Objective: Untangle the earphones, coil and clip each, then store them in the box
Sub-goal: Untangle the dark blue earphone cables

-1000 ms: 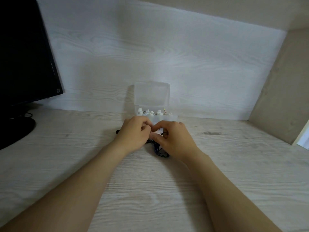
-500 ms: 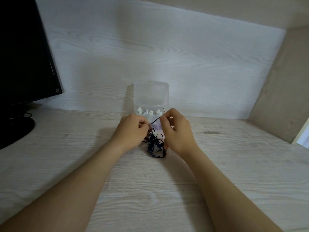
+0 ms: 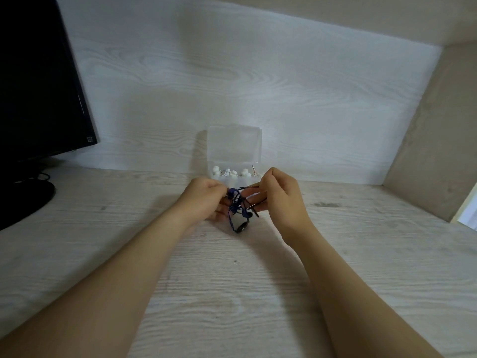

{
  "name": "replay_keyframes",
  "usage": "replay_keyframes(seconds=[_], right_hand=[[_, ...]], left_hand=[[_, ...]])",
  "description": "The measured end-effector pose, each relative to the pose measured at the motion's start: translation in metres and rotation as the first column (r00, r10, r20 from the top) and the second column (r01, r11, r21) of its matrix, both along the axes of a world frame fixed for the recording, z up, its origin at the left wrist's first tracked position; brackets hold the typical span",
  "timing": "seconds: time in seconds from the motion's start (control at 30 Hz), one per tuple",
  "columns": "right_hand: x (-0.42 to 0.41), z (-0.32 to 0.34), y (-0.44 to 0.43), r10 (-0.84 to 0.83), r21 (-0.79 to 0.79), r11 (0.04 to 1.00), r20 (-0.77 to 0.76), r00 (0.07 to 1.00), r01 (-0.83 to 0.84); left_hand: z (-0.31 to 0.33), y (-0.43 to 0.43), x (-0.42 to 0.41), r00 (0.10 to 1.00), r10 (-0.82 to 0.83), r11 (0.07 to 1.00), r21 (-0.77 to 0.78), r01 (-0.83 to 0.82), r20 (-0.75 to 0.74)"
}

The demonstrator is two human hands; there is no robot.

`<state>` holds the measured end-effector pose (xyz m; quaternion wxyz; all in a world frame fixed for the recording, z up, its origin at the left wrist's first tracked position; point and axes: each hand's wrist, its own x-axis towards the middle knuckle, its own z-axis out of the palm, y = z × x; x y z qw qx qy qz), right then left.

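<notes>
A pale wood-grain desk (image 3: 232, 293) runs under my arms to a whitish back panel (image 3: 232, 86), with a beige side panel (image 3: 433, 138) closing off the right. At the far left a black monitor (image 3: 38, 86) stands on its round foot (image 3: 23, 200), cut off by the frame edge, and a dark cable (image 3: 38, 175) loops beside the foot. One small clear plastic box (image 3: 233, 147) sits against the back panel, its lid standing upright. My hands are right in front of it and cover most of its lower half. Over its front edge I count three white rounded pieces (image 3: 233, 173) and a thin reddish thing (image 3: 254, 169) at the right end, too small to identify.

The dark blue earphones (image 3: 238, 210) hang as one tangle between my two hands, just in front of the box. The lowest loop is down by the desk; I cannot tell whether it touches. My left hand (image 3: 204, 200) has its fingers curled and pinches the cord at the top of the tangle. My right hand (image 3: 281, 200) pinches a strand between thumb and forefinger, drawn out to the right, its other fingers loosely spread below. The tangle is blurred, so I cannot count the earphones or buds in it; one plug-like end sticks out toward my right hand
</notes>
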<state>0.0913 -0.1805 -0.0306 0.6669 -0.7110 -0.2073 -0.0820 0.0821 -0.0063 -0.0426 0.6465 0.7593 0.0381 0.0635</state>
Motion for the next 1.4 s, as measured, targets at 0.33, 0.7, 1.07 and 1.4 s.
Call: replay_keyframes(seconds=[0.33,0.7,1.07,1.4], right_hand=[[0.007,-0.007,-0.001,-0.127,-0.085,0.989,-0.037,0.991,0.124],[0.006,0.009,-0.007,0.129,0.423,0.906,-0.221,0.967,-0.025],[0.015,0.0,-0.006,-0.169,0.349,0.911,-0.172,0.971,0.22],[0.023,-0.007,-0.012,-0.349,0.083,0.926,-0.18,0.92,0.367]], left_hand=[[0.008,-0.003,-0.002,0.995,-0.078,0.928,-0.369,0.049,-0.066],[-0.006,0.005,0.003,0.994,0.112,0.993,0.028,-0.113,0.018],[-0.007,0.003,0.0,0.996,-0.042,0.954,0.299,0.017,0.075],[-0.012,-0.002,0.002,0.986,-0.117,0.815,0.578,0.026,0.12]])
